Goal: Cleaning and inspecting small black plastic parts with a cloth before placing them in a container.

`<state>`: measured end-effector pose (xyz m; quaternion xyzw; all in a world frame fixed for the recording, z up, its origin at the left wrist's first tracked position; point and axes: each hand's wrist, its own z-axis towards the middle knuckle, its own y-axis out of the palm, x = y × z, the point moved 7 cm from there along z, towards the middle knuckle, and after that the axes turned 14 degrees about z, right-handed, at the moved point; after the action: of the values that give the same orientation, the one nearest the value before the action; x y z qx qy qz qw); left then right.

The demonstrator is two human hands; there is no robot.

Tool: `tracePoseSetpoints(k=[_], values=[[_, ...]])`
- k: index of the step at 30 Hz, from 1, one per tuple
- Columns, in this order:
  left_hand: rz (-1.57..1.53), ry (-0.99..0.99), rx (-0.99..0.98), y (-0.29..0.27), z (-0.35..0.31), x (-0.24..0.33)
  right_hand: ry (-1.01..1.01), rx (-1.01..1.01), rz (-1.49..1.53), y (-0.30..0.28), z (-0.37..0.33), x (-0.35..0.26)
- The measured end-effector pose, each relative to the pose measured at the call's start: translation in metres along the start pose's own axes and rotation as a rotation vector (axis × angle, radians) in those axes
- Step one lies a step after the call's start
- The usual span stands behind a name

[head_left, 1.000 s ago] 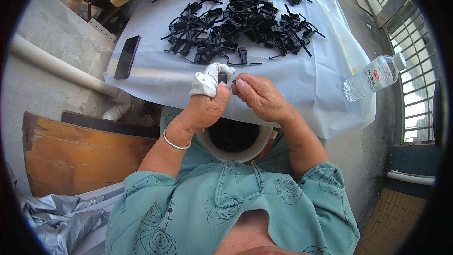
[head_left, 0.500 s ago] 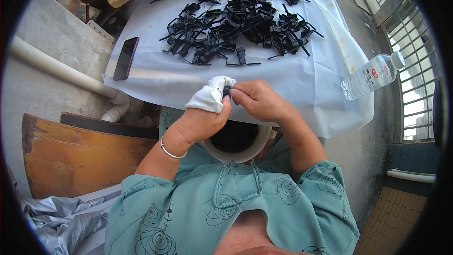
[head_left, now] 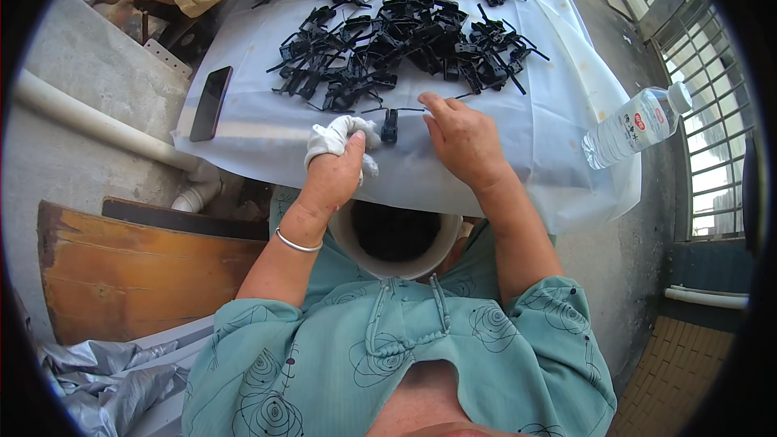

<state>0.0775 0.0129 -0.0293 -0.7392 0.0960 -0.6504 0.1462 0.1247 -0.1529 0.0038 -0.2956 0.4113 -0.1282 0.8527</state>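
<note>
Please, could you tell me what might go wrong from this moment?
The loose white cloth on the left hand could snag the thin strip of the black part between the hands.

The bottle is close to the right edge of the white sheet; a tug on the sheet might tip it off.

The phone is near the left edge, so it could slide down too.

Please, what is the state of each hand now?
Left hand: fingers under white cloth; closure and hold cannot be told.
Right hand: open, near black piece.
</note>
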Motion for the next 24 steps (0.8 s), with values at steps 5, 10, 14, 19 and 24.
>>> tracePoseSetpoints(k=[5,10,14,19,24], values=[[0.065,0.051,0.075,-0.003,-0.003,-0.003,0.050,-0.051,-0.049,0.014,0.009,0.009],[0.620,0.657,0.345,-0.008,-0.022,0.057,0.074,-0.079,0.039,0.013,0.006,0.013],[0.959,0.948,0.133,0.004,-0.044,0.110,0.050,-0.246,0.206,-0.005,-0.002,0.003],[1.108,0.988,-0.432,0.039,-0.066,0.103,0.291,-0.776,0.585,0.018,-0.023,-0.008],[0.736,1.043,-0.447,0.039,-0.084,0.101,0.248,-0.901,0.913,0.023,-0.032,-0.031]])
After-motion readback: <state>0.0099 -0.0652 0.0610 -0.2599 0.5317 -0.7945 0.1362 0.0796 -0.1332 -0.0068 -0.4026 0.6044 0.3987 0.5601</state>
